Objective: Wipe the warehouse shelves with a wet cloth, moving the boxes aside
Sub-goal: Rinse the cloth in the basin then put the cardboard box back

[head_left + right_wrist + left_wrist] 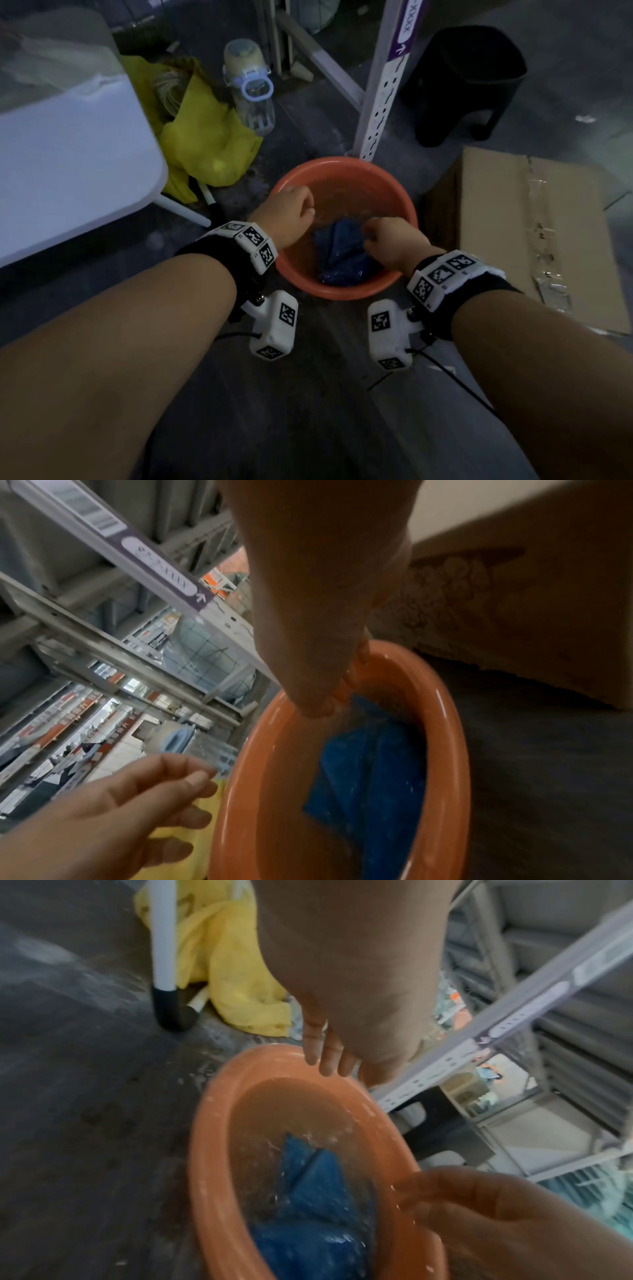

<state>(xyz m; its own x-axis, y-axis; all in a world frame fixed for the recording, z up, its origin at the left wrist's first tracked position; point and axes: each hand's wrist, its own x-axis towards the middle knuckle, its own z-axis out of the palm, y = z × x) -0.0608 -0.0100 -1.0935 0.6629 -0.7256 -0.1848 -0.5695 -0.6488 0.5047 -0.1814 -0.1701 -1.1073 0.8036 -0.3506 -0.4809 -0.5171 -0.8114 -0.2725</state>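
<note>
An orange basin (404, 212) of water stands on the floor with a blue cloth (342, 257) soaking in it. My left hand (291, 212) hovers over the basin's left rim (219, 1096); its fingers (327, 1053) hang relaxed and hold nothing. My right hand (390, 240) reaches into the right side of the basin. Its curled fingers (339, 696) sit at the upper edge of the cloth (369, 777). Whether they pinch it is unclear. Water splashes around the cloth (315, 1191).
A white shelf upright (380, 102) rises just behind the basin. A flat cardboard box (534, 233) lies to the right, a black stool (469, 78) behind it. At left are a white table (68, 154), a yellow bag (205, 137) and a plastic bottle (250, 85).
</note>
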